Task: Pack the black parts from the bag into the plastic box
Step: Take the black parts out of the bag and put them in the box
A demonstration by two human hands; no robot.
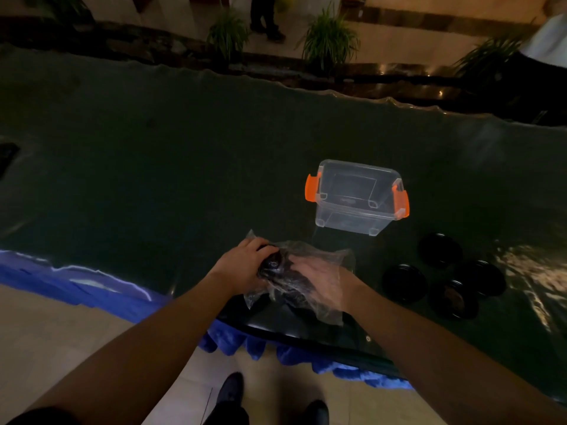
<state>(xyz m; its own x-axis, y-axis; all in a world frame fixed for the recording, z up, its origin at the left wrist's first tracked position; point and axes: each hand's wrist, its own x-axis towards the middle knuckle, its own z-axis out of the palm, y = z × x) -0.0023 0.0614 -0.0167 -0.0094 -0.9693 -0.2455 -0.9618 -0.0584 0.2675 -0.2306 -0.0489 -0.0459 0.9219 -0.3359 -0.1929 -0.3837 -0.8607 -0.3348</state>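
Observation:
A clear plastic bag lies near the table's front edge with dark parts inside. My left hand grips the bag's left end around a black part. My right hand is inside the bag, seen through the film, fingers spread over the dark parts. The clear plastic box with orange latches stands open and empty just beyond the bag, to the right. Several round black parts lie loose on the table right of the bag.
The dark glass-topped table has a blue skirt along its front edge. Potted plants and a standing person's legs are beyond the far edge. A dark object sits at the far left.

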